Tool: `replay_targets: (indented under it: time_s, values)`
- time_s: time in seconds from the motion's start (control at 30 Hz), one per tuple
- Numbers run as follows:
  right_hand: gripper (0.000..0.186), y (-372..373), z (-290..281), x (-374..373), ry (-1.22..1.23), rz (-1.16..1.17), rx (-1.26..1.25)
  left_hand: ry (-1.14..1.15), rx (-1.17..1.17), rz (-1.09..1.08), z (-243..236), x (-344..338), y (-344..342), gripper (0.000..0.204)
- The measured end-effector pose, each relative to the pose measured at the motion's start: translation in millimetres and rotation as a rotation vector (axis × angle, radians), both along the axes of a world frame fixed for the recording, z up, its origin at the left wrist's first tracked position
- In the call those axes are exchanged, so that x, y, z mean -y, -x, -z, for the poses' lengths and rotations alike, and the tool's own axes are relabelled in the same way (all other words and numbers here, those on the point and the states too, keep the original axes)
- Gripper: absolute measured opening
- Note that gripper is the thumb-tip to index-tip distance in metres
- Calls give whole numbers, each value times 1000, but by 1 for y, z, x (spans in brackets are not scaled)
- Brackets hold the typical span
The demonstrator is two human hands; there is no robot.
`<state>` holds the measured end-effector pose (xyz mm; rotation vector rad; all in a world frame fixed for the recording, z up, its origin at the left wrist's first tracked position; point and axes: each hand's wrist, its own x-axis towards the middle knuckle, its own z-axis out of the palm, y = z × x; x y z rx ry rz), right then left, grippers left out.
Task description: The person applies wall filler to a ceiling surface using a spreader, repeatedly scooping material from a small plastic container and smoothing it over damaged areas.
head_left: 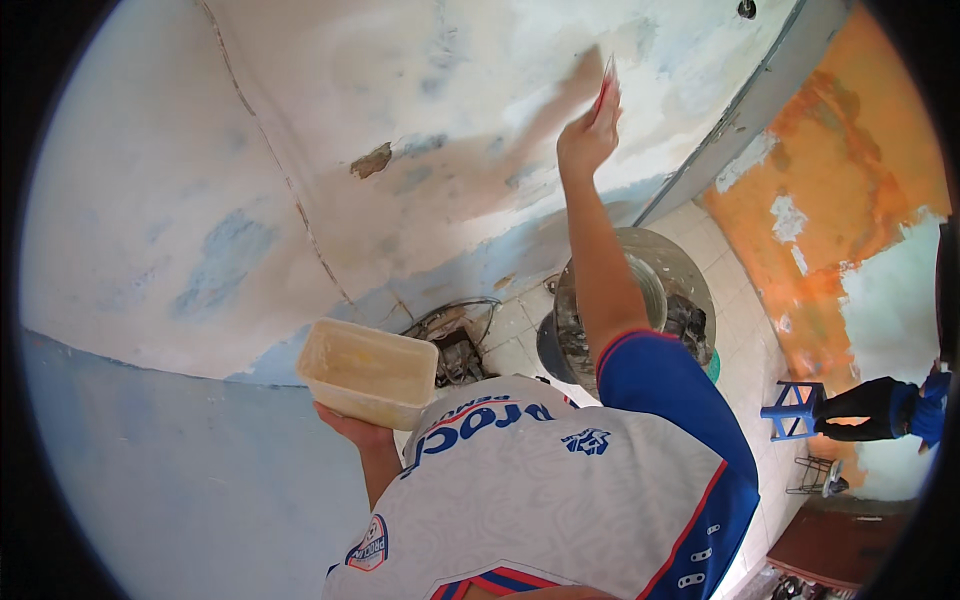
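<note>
Before us stands a flat whitish plastered wall (440,90); on our left hand (357,430) rests a cream rectangular plastic tub (395,405), while our right hand (588,145) is near that wall; below our right forearm (605,265) lies a round grey surface (690,262), and farther right, a blue plastic stool (795,411)

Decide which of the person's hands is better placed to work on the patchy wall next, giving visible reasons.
Probably the right hand: it is raised in front of the wall, holding a thin flat tool. The left hand is lower, occupied with holding the tub.
</note>
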<state>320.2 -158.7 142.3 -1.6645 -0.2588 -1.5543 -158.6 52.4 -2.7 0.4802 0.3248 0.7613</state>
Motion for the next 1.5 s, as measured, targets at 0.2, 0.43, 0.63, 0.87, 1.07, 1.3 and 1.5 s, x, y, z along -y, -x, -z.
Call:
replay_targets:
  time_s: [0.2,0.43,0.63,0.87,1.07,1.3,1.5]
  values:
    - [60,6,61,-43,219,-50,-198,-32,-1,18,-11,-19,10,79]
    - [46,68,73,-23,46,-142,-167,-21,-46,-21,-16,-28,30,79]
    - [50,11,-21,-9,27,-107,-127,48,-59,8,2,-36,60,79]
    - [71,81,124,-57,199,-348,-179,-31,140,94,2,-52,70,82]
    - [43,55,52,-25,-114,-153,-346,34,12,27,-2,-56,82,78]
    - [50,-89,-30,69,-460,-25,-301,38,-42,35,-8,-57,77,75]
    - [49,8,53,-23,-25,-99,-523,-7,-159,-2,-37,-50,65,76]
